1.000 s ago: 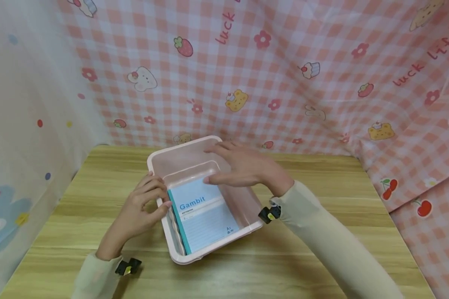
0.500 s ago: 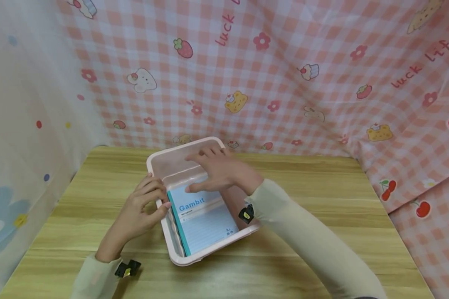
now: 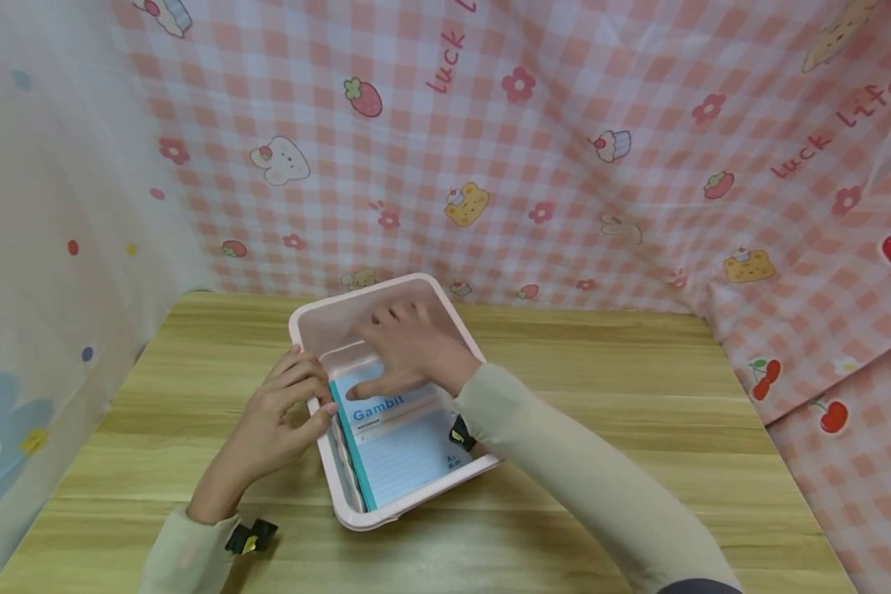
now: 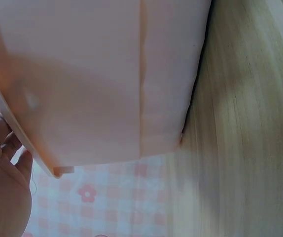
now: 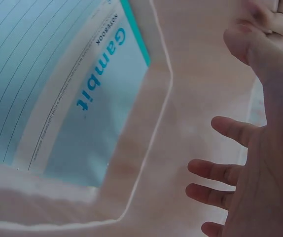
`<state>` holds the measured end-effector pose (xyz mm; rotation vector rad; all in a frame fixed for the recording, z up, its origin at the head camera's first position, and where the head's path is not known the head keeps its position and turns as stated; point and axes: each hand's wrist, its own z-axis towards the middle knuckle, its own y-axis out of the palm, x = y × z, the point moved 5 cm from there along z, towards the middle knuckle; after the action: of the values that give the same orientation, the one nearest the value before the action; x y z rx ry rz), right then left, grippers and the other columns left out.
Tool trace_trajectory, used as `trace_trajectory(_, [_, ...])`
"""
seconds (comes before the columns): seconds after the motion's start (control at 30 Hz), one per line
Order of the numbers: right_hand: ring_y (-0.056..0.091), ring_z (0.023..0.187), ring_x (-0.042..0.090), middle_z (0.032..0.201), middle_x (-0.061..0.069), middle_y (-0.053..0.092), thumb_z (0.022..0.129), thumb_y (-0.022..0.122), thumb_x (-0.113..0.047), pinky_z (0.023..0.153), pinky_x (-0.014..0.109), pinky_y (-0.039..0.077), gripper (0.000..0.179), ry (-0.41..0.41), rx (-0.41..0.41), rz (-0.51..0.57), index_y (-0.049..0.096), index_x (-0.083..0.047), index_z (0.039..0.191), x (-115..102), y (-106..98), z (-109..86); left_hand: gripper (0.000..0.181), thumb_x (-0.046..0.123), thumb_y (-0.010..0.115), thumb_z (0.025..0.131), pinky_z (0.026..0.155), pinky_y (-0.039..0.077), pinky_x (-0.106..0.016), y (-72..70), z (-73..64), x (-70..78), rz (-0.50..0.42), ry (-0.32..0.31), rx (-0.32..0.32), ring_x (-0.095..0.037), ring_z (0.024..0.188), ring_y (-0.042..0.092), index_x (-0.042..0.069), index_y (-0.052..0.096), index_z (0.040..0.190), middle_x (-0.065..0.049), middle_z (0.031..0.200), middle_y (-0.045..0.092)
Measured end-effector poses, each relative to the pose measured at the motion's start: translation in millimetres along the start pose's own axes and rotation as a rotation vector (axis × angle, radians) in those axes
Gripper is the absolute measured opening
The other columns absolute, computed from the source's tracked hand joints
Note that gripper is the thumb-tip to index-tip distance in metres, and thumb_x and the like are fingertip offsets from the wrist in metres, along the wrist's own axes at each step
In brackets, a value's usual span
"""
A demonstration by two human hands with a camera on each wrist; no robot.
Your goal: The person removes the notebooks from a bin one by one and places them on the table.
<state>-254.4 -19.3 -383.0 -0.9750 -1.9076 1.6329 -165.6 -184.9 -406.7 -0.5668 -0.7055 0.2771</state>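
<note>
plainly, the left hand (image 3: pixel 280 419) grips a pale-pink rectangular plastic bin (image 3: pixel 330 323); the right hand (image 3: pixel 410 351), fingers spread wide, hovers over a light-blue rectangular paper notebook (image 3: pixel 399 462) inside

1. Head cam: up above the near side of the pink bin (image 3: pixel 431 494), aimed forward and down, widest view by far.
2. Left wrist: super close outside the bin's left wall, picture tipped sideways. Shares the checked cloth (image 3: pixel 416 148) behind the bin with head.
3. Right wrist: close over the bin, peering inside. Head also gets that notebook (image 3: pixel 404 454).
</note>
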Motion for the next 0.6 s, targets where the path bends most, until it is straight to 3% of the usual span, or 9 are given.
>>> trace_trajectory(0.3, [0.025,0.152,0.028,0.165,0.003,0.027,0.084,0.044,-0.086,0.127,0.051,0.026,0.091,0.019,-0.086,-0.124,0.027,-0.037,0.159,-12,15,17.5,0.022,0.002,0.071,0.083,0.132,0.018,-0.050,-0.3,0.8,3.4,-0.009,0.036,0.018,-0.015,0.106,0.052,0.023,0.063,0.083,0.002,0.096,0.062])
trace_trajectory(0.43, [0.031,0.149,0.024,0.161,0.000,0.029,0.082,0.044,-0.088,0.115,0.048,0.046,0.090,0.039,-0.107,-0.168,0.028,-0.040,0.156,-14,22,22.8,0.023,0.001,0.072,0.083,0.132,0.017,-0.049,-0.7,0.3,1.6,-0.005,0.005,0.009,-0.015,0.106,0.051,0.023,0.063,0.083,0.004,0.096,0.061])
trace_trajectory(0.6, [0.035,0.146,0.024,0.160,0.004,0.031,0.083,0.049,-0.086,0.107,0.044,0.052,0.095,0.018,-0.120,-0.167,0.027,-0.034,0.159,-15,34,25.6,0.022,0.003,0.071,0.084,0.132,0.017,-0.049,-0.1,0.3,-0.4,0.000,-0.032,-0.005,-0.014,0.109,0.051,0.023,0.064,0.082,0.004,0.097,0.062])
